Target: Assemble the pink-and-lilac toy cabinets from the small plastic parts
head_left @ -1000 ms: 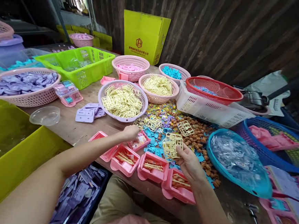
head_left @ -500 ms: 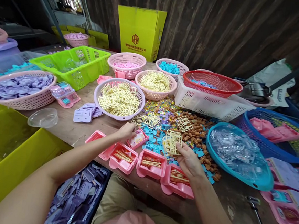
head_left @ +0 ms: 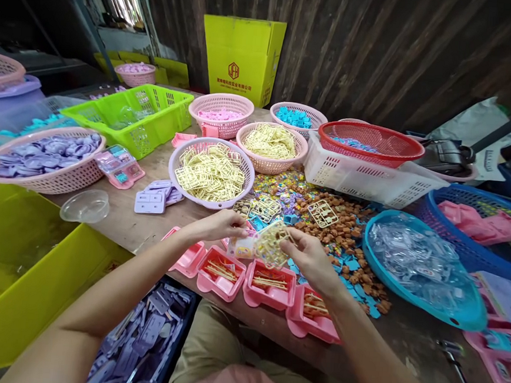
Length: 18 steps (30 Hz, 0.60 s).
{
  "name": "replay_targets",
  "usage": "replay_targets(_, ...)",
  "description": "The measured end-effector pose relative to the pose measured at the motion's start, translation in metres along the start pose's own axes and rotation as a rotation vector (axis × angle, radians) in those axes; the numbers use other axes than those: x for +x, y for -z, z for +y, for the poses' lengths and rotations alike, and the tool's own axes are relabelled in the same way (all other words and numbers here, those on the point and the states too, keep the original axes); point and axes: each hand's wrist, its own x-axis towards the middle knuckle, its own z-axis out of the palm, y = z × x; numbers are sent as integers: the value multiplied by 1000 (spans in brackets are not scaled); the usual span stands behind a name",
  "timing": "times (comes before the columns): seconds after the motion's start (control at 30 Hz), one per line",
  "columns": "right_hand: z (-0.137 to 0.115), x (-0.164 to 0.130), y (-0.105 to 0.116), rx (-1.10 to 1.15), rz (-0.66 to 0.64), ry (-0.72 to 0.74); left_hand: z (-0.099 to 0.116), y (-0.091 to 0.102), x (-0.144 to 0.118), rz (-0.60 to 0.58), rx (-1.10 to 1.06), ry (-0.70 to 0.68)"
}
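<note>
Frames (head_left: 271, 244), cream plastic, sit pinched in our right hand (head_left: 310, 258) above the pink trays (head_left: 269, 284); our left hand (head_left: 221, 225) closes on their edge. We should peel off one only.

A single head-worn camera looks forward and down from above the seated person's lap, close over the near edge of the wooden table (head_left: 115, 222). It faces across the table toward the yellow carton (head_left: 242, 57) standing at the far edge against the dark plank wall. The wide lens bends the table's sides outward. No second view overlaps it.
</note>
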Motion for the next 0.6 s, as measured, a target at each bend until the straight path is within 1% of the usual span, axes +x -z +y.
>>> replay_targets(0.07,-11,11,-16,-87,-80,68,6,1,-10,-81,-127,24)
replay_targets(0.1,-16,17,-24,-108,-133,92,6,2,-15,-99,-211,58)
replay_targets(0.13,-18,24,-33,-117,-194,108,5,3,-21,-93,-303,102)
replay_targets(0.17,-20,30,-42,-119,-257,121,2,5,-27,-59,-398,153)
replay_targets(0.2,-21,36,-51,-122,-312,134,-2,6,-34,0,-496,202)
replay_targets(0.27,-19,46,-68,-142,-359,157,-12,10,-50,129,-693,277)
replay_targets(0.33,-16,55,-85,-163,-316,168,-22,12,-68,240,-853,285)
replay_targets(0.4,-13,61,-101,-180,-243,164,-32,12,-87,312,-915,236)
replay_targets(0.5,-10,66,-123,-215,-176,179,-43,6,-109,393,-862,177)
replay_targets(0.6,-5,70,-142,-234,-107,222,-48,0,-119,469,-806,174)
